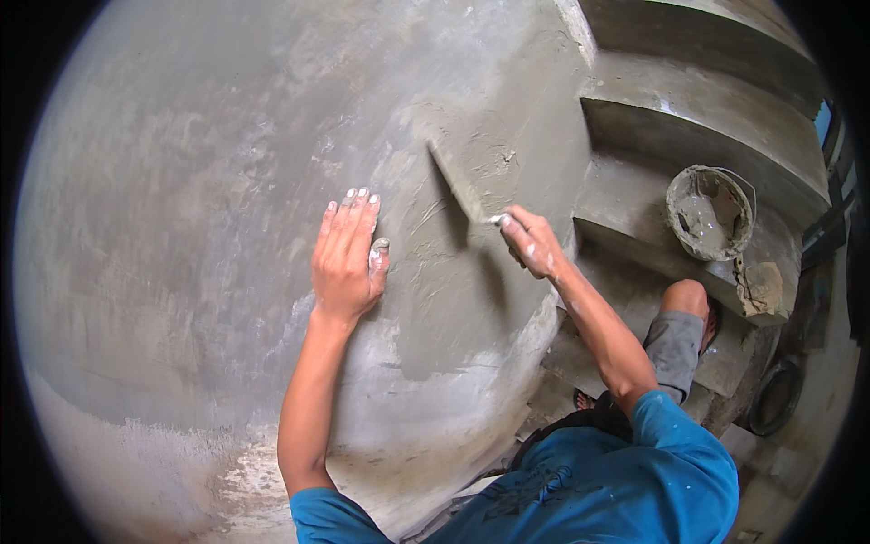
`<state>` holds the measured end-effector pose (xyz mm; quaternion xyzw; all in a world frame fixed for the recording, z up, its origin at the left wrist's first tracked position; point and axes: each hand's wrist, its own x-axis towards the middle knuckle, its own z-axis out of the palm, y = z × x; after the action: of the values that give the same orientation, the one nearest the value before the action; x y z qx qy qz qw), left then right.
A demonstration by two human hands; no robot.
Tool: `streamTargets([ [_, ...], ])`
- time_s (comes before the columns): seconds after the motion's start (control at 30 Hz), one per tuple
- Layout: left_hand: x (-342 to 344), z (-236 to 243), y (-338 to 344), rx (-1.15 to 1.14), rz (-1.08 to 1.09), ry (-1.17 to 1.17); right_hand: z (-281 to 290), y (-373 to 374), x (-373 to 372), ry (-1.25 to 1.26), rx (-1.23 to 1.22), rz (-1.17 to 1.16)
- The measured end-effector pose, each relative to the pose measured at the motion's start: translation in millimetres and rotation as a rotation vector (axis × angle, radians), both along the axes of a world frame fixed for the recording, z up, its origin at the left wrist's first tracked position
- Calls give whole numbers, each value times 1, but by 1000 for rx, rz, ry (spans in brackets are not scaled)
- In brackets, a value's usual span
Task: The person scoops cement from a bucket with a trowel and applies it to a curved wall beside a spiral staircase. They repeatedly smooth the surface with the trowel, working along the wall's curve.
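Trowel [453,184] over wet-looking patch [430,335] on grey wall [181,227], gripped in closed right hand [532,245]; left hand [347,258] flat at wall, holding nothing; smoothing seems current step, next stroke likely wanting steady tilt; long axis diagonal, tip upper left; edge contact hard to tell.

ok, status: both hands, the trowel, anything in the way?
Left hand open, palm against the wall. Right hand gripping the trowel, blade over the darker plaster patch. Bucket on a step, off right, clear of the trowel.
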<state>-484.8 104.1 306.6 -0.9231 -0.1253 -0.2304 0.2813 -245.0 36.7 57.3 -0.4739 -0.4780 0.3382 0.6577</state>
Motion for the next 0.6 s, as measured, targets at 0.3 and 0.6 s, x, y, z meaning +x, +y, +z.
streamTargets([
  [0.3,0,2,1,-40,-76,-46,-73,-57,-129,-217,186,-39],
  [0.6,-10,1,-5,-41,-63,-55,-71,-17,-212,-235,21,-102],
])
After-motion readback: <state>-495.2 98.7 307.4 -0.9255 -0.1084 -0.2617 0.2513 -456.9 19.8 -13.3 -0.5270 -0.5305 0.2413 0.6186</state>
